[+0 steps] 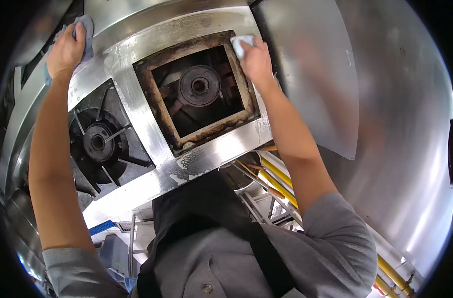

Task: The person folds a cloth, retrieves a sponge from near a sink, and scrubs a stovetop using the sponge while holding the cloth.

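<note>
My left hand is closed on a blue-grey cloth at the upper left, on the steel stove top's back edge. My right hand grips a small white pad, which rests on the steel at the upper right corner of the square burner opening. Wet, soapy streaks show on the steel stove top. Brown, burnt grime covers the frame of that opening, and a round burner sits inside it.
Left of the opening is a second burner with metal grate bars. A tall steel panel stands at the right. Yellow pipes run below the stove's front edge, beside my right arm.
</note>
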`<act>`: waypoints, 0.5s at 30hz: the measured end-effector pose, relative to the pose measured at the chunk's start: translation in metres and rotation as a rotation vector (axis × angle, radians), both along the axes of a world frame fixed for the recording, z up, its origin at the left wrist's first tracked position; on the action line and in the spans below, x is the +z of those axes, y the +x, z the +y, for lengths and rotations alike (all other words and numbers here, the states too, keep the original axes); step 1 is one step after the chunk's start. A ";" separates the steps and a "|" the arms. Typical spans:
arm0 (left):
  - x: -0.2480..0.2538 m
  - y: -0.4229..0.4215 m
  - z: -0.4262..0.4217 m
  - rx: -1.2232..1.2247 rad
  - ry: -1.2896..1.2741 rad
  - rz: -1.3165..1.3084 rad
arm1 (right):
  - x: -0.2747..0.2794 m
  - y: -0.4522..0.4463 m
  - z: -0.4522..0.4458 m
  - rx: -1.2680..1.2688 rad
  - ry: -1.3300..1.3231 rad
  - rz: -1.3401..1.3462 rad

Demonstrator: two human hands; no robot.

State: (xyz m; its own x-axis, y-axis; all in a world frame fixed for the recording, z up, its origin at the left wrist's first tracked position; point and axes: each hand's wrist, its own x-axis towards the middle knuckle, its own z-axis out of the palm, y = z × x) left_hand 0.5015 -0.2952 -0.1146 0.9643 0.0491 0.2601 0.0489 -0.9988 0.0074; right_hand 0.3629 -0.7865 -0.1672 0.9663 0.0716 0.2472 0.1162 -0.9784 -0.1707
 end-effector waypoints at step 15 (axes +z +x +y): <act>0.008 -0.002 -0.008 0.029 -0.023 0.049 | 0.003 -0.054 -0.010 -0.007 -0.004 0.060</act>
